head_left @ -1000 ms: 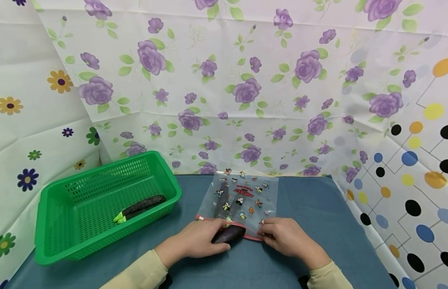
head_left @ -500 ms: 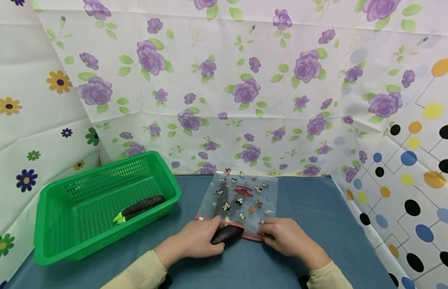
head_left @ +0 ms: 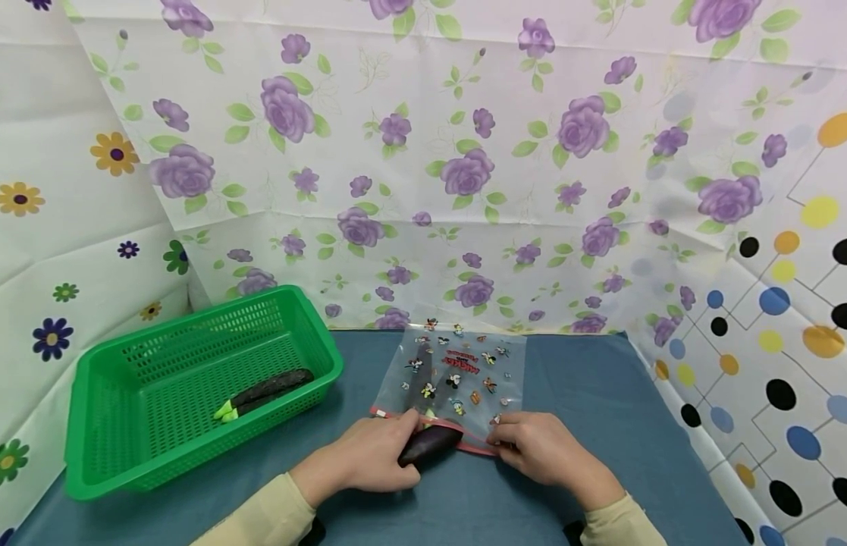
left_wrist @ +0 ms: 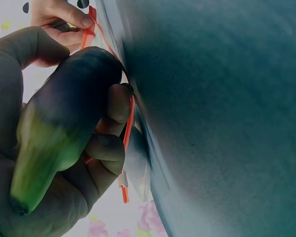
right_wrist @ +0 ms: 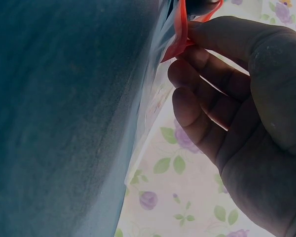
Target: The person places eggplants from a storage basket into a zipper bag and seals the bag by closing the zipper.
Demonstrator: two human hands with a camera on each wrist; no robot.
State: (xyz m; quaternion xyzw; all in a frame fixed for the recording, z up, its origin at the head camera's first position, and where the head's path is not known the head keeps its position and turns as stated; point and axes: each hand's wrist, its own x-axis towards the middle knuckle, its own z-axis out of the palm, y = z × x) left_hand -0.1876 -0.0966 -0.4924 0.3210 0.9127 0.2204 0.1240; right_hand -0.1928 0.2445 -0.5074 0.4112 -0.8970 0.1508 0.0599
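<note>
My left hand (head_left: 378,455) grips a dark purple eggplant (head_left: 431,444). In the left wrist view the eggplant's green stem end (left_wrist: 44,153) lies toward the palm, and its dark end (left_wrist: 91,74) points at the red-edged mouth of a clear zip bag (head_left: 464,371). The bag lies flat, printed with cartoon figures. Inside it, long dark shapes (head_left: 419,371) show through the plastic, with a pale green stem near the opening. At the right end of the mouth, my right hand (head_left: 542,447) pinches the red zip edge (right_wrist: 177,42) between thumb and forefinger.
A green plastic basket (head_left: 89,425) stands on the left, holding dark eggplants (head_left: 262,390) with green stems. Blue cloth (head_left: 587,387) covers the table. Flowered and dotted sheets (head_left: 423,152) wall in the back and both sides.
The left thumb and forefinger have slid back slightly along the eggplant, away from the bag. The right hand and the bag stay in place.
</note>
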